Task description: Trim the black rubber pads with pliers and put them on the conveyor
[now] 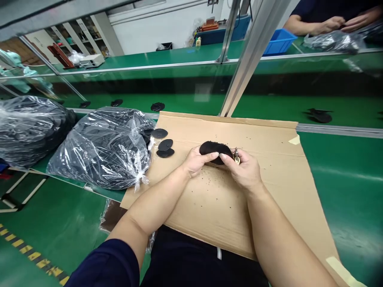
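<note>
Left hand (pixel 196 161) and right hand (pixel 242 169) grip one black disc (pixel 215 152) together over cardboard (pixel 209 211), three more black discs (pixel 164 144) lying beside.

A flattened cardboard sheet (pixel 209 223) lies on the green counter (pixel 353 199), with yellow tape (pixel 295 139) at its right edge. Left of the sheet sit two clear plastic bags (pixel 101 151) packed with dark pieces, and three loose black discs (pixel 163 144) rest on its far left corner. Beyond the sheet, more black discs (pixel 157 107) lie on a further green surface, past which stand an aluminium upright (pixel 251 67), a blue plastic crate (pixel 279 42), and a co-worker's hands (pixel 344 24) above another plastic bag (pixel 332 42).
</note>
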Motion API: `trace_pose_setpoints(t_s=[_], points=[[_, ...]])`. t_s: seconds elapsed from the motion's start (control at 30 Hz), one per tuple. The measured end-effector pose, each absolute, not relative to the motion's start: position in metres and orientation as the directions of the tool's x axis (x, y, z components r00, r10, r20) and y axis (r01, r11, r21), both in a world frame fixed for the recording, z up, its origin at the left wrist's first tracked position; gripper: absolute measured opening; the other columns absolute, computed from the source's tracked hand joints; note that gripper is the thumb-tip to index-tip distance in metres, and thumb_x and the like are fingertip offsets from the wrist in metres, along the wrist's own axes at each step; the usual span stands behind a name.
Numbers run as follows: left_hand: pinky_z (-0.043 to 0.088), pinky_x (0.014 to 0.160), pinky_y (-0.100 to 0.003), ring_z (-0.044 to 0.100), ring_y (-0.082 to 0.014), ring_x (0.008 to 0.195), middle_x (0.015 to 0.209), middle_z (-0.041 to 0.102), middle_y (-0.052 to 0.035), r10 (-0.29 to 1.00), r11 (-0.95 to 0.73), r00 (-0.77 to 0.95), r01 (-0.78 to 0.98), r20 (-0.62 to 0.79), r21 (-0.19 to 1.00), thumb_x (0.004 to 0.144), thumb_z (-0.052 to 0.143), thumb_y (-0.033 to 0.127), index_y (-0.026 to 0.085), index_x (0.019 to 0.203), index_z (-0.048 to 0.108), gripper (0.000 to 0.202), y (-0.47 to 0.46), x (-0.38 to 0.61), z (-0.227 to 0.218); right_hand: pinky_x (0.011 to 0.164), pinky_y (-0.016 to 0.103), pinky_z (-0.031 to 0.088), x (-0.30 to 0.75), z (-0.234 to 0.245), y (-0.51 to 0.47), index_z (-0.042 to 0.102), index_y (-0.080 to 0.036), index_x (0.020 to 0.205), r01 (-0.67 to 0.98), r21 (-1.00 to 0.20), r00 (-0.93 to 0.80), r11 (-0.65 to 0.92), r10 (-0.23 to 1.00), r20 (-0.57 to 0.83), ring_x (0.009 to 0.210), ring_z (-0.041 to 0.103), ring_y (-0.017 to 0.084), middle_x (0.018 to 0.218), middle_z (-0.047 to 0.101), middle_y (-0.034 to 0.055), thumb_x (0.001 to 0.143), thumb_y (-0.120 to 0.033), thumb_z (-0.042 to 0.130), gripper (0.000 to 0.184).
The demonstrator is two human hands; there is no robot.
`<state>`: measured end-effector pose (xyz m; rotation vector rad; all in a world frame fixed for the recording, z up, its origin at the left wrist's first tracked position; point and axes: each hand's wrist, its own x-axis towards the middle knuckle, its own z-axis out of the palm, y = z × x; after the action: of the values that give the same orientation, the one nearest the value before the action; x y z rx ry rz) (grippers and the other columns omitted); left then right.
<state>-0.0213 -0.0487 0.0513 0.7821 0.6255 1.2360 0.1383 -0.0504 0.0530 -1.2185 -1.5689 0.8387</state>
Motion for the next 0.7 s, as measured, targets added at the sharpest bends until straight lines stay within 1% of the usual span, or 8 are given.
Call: trace_pose_setpoints(t_s=[0.1,0.2,0.3,0.4,0.47,0.5,0.6,0.7], points=[[0.040,0.101,-0.041,0.062,-0.0222,0.103,0.099,0.070,-0.0059,0.971,0.141,0.240,-0.596,0.008,0.791,0.062,0.083,0.026,0.015,0.094,0.071,0.036,-0.051,-0.019,0.052,0.053,0.025,0.036,0.137,0.049,-0.050,0.061,-0.019,0.075,0.281,-0.926,-0.008,0.254,0.965,0.262,0.054,0.043,0.011,0.060,0.052,-0.0031,0.077,-0.048,0.069,0.030],[0.040,0.101,-0.041,0.061,-0.0229,0.104,0.099,0.070,-0.0065,0.968,0.174,0.249,-0.603,-0.023,0.779,0.060,0.084,0.026,0.015,0.095,0.070,0.039,-0.052,-0.017,0.052,0.050,0.024,0.033,0.135,0.047,-0.051,0.057,-0.019,0.070,0.283,-0.920,0.029,0.271,0.956,0.291,0.050,0.039,0.010,0.055,0.046,-0.0047,0.079,-0.047,0.068,0.031],[0.045,0.094,-0.037,0.063,-0.0207,0.100,0.101,0.069,-0.0062,0.968,0.211,0.241,-0.617,-0.074,0.758,0.062,0.083,0.024,0.014,0.098,0.067,0.041,-0.049,-0.018,0.050,0.050,0.024,0.035,0.130,0.047,-0.054,0.060,-0.018,0.071,0.343,-0.883,0.055,0.320,0.932,0.359,0.051,0.041,0.010,0.056,0.049,-0.0037,0.081,-0.045,0.067,0.029],[0.051,0.072,-0.026,0.064,-0.0147,0.084,0.097,0.067,-0.0035,0.949,0.303,0.266,-0.621,-0.169,0.723,0.067,0.080,0.022,0.017,0.102,0.062,0.040,-0.044,-0.023,0.047,0.061,0.027,0.046,0.126,0.049,-0.057,0.066,-0.018,0.092,0.303,-0.873,-0.001,0.382,0.916,0.400,0.064,0.056,0.014,0.075,0.064,0.0016,0.086,-0.043,0.062,0.026],[0.049,0.059,-0.020,0.063,-0.0109,0.072,0.091,0.065,-0.0014,0.918,0.391,0.316,-0.619,-0.240,0.682,0.071,0.076,0.019,0.019,0.105,0.060,0.038,-0.041,-0.026,0.046,0.074,0.031,0.051,0.124,0.049,-0.058,0.065,-0.019,0.104,0.252,-0.859,-0.077,0.446,0.894,0.441,0.080,0.063,0.018,0.094,0.068,0.0051,0.088,-0.039,0.059,0.026],[0.047,0.055,-0.019,0.061,-0.0095,0.067,0.087,0.064,-0.0006,0.901,0.429,0.344,-0.619,-0.264,0.658,0.073,0.075,0.018,0.019,0.106,0.059,0.037,-0.041,-0.027,0.047,0.078,0.033,0.051,0.124,0.049,-0.058,0.065,-0.020,0.107,0.244,-0.844,-0.105,0.477,0.878,0.466,0.085,0.064,0.019,0.099,0.068,0.0059,0.089,-0.036,0.059,0.025],[0.048,0.051,-0.019,0.058,-0.0088,0.059,0.080,0.062,-0.0002,0.853,0.514,0.436,-0.610,-0.286,0.603,0.078,0.070,0.020,0.017,0.100,0.059,0.025,-0.042,-0.029,0.047,0.082,0.035,0.051,0.124,0.049,-0.058,0.066,-0.021,0.103,0.300,-0.771,-0.128,0.562,0.824,0.552,0.087,0.064,0.020,0.097,0.068,0.0054,0.089,-0.030,0.058,0.018],[0.048,0.050,-0.021,0.060,-0.0111,0.060,0.079,0.062,-0.0019,0.816,0.564,0.504,-0.588,-0.282,0.580,0.083,0.065,0.029,0.016,0.094,0.060,0.018,-0.045,-0.029,0.046,0.080,0.035,0.051,0.125,0.051,-0.058,0.066,-0.022,0.098,0.376,-0.685,-0.135,0.624,0.768,0.626,0.082,0.063,0.019,0.088,0.068,0.0045,0.090,-0.027,0.057,0.013]])
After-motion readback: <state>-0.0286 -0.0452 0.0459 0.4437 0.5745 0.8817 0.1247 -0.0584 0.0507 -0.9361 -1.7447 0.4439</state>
